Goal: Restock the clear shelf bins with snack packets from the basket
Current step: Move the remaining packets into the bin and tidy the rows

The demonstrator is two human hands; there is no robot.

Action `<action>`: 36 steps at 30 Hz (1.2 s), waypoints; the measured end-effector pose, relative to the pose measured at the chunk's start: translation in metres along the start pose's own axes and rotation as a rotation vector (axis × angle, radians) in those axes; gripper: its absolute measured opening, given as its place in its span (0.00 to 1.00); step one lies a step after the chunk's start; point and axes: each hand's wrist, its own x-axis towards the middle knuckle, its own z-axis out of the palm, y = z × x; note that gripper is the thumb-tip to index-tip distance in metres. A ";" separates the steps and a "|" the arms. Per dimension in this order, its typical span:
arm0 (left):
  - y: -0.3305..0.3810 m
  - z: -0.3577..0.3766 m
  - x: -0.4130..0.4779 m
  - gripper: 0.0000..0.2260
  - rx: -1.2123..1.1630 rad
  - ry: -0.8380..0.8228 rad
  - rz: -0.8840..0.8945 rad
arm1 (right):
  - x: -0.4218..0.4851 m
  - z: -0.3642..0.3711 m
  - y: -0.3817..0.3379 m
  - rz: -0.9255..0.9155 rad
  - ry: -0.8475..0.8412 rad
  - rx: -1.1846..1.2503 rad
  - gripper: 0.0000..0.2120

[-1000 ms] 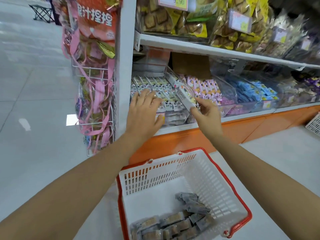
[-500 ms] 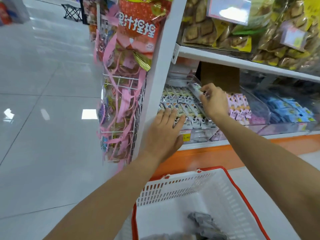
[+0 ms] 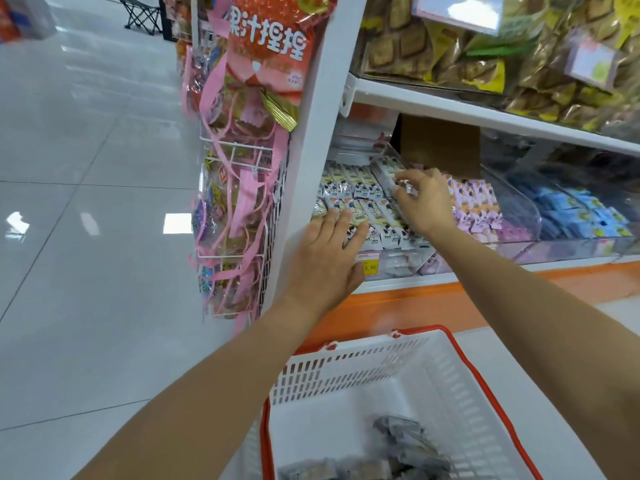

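A clear shelf bin [image 3: 393,263] at the left end of the lower shelf holds rows of white snack packets [image 3: 349,183] with cartoon faces. My left hand [image 3: 329,258] lies flat on the front packets, fingers straight. My right hand [image 3: 424,202] reaches deeper into the same bin and pinches a small packet [image 3: 403,188] at its fingertips above the back row. Below me stands a white basket with red rim [image 3: 485,386], holding several grey packets [image 3: 405,445] at its bottom.
Neighbouring clear bins hold pink packets [image 3: 476,206] and blue packets [image 3: 581,216]. The upper shelf [image 3: 485,114] carries yellow biscuit bags. A white upright post [image 3: 311,150] with a wire rack of pink-ribboned goods [image 3: 239,188] stands left of the bin. Grey tiled floor spreads to the left.
My right hand moved from the bin's front into its back with the packet pinched. My left hand stayed flat on the front packets. The view shifted closer to the shelf.
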 end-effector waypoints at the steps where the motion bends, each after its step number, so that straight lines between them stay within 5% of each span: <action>1: 0.001 -0.001 0.000 0.27 -0.004 -0.001 -0.006 | -0.008 -0.003 0.001 -0.027 0.012 0.034 0.14; 7: 0.016 -0.011 -0.006 0.31 -0.001 0.018 -0.011 | -0.067 -0.023 0.010 -0.182 0.082 0.225 0.08; 14: 0.064 0.021 -0.047 0.25 -0.131 0.017 0.304 | -0.150 -0.006 0.059 -0.126 0.090 0.309 0.07; 21: 0.070 0.081 -0.089 0.31 -0.076 -0.627 0.201 | -0.235 0.048 0.134 0.110 -0.224 0.182 0.08; 27: 0.069 0.121 -0.113 0.36 -0.091 -0.718 0.115 | -0.301 0.091 0.186 0.329 -0.524 0.025 0.08; 36: 0.070 0.144 -0.130 0.36 0.013 -0.559 0.157 | -0.339 0.135 0.230 0.452 -0.900 -0.135 0.14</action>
